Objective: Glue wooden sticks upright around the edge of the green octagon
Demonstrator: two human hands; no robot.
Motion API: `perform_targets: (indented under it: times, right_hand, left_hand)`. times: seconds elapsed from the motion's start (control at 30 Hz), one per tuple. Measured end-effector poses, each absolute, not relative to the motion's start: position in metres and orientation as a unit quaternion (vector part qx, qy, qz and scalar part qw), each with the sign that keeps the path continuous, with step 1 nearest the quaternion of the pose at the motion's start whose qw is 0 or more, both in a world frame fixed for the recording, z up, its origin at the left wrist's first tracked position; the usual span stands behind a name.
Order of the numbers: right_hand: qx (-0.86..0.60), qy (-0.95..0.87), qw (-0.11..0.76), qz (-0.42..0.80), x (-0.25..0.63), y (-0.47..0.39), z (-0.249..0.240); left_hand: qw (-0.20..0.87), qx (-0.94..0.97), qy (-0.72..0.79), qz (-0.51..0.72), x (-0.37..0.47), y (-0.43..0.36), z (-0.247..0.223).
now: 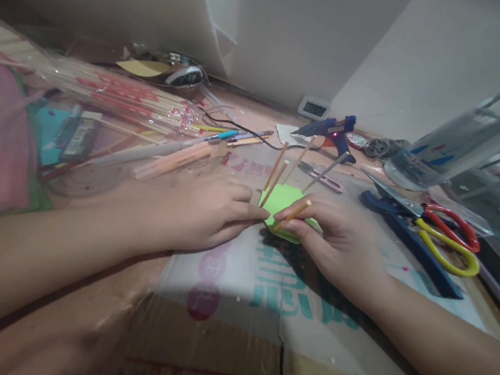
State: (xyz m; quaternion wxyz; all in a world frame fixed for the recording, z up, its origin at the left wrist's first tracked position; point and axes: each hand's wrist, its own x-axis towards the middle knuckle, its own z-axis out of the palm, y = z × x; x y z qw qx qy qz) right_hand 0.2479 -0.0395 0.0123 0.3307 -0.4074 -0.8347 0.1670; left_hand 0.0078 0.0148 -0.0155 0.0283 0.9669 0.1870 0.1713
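Note:
A bright green flat piece (286, 199) lies on a printed sheet in the middle, with several thin wooden sticks (275, 182) rising from it at slight tilts. My right hand (340, 237) pinches a short wooden stick (301, 210) between thumb and fingers, its lower end at the green piece's near edge. On the other side, my left hand (216, 214) has its fingers closed together at the left edge of the green piece, seemingly holding it. The undersides of the left fingers are hidden.
Scissors (450, 237) and blue-handled pliers (413, 248) lie at the right, near a clear water container (452, 141). Behind are a blue glue gun (332, 131) with a lit red light, and small snips (321, 176). Packaged sticks (119, 91) and pens (224, 134) lie left.

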Motion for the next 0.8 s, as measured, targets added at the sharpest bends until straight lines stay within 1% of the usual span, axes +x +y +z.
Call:
perform_targets:
  times: [0.4,0.63,0.8]
  right_hand:
    - [-0.415,-0.829,0.327,0.183,0.2477,-0.0388,0.0103]
    - [-0.415,-0.833,0.334,0.15,0.2484,-0.0402,0.0084]
    - [-0.395,-0.855,0.311,0.125,0.2453,-0.0395,0.0081]
  left_hand:
    - [0.043,0.966,0.211,0.143,0.0086,0.0125,-0.0122]
    - [0.037,0.968,0.198,0.148,0.0056,0.0152,-0.0136]
    - [0.031,0.968,0.201,0.146,0.0073,0.0151,-0.0131]
